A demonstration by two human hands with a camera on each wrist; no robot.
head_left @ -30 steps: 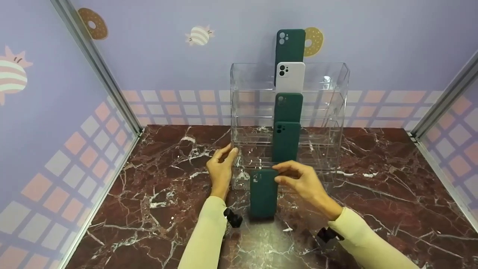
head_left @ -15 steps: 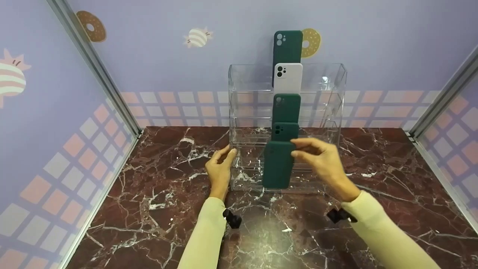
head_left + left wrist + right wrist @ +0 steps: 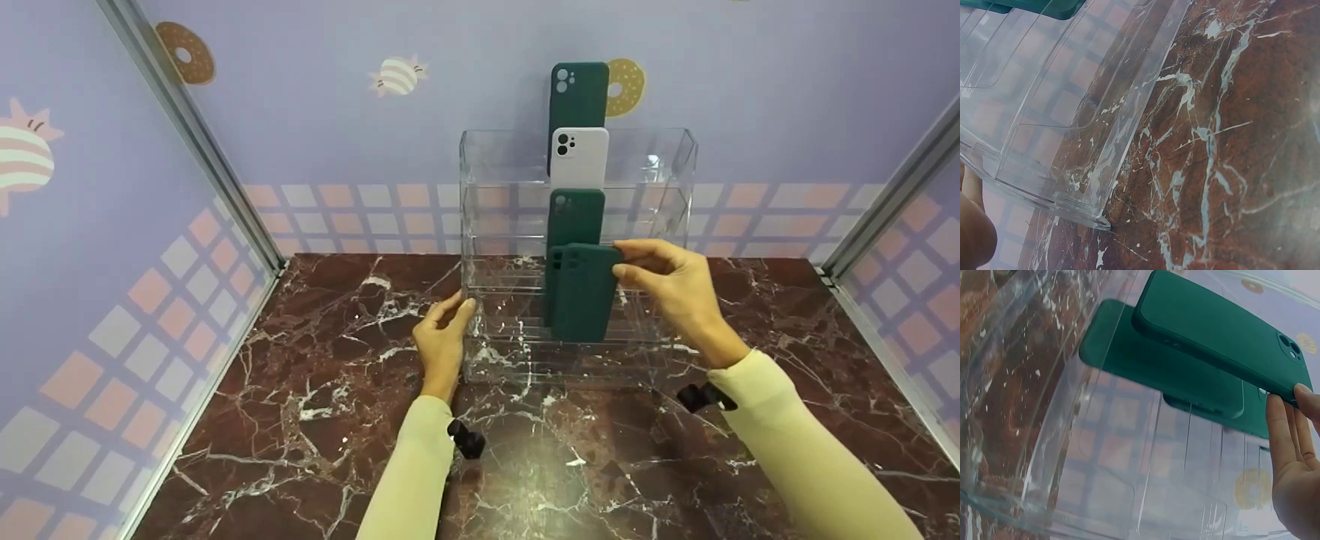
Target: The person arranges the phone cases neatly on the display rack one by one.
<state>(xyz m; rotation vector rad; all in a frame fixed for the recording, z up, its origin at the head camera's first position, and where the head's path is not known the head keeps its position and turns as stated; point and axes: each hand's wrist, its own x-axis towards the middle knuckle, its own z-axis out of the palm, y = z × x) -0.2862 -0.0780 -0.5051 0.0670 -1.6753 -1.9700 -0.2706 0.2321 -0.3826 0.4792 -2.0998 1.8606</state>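
My right hand [image 3: 671,281] pinches a dark green phone case [image 3: 589,296] by its upper right edge between thumb and fingers. The case tilts slightly, in front of the clear tiered display rack [image 3: 645,352]. It overlaps another green case [image 3: 553,289] standing on a low tier; in the right wrist view the held case [image 3: 1219,332] stands off from that rear case [image 3: 1157,377]. Fingers fairly straight, my left hand [image 3: 441,337] rests against the rack's left side. In the left wrist view only part of that hand [image 3: 974,230] shows beside the clear side wall [image 3: 1044,202].
Higher up the rack stand a green case [image 3: 576,214], a white case [image 3: 580,161] and, at the top, another green case [image 3: 579,97]. The rack sits on a red-brown marbled tabletop [image 3: 337,450], with a patterned purple wall [image 3: 300,112] behind and metal-framed side panels.
My right hand has lifted the green phone case off the tabletop and carried it forward, up and rightward to the rack's lower tiers. My left hand has stayed at the rack's side.
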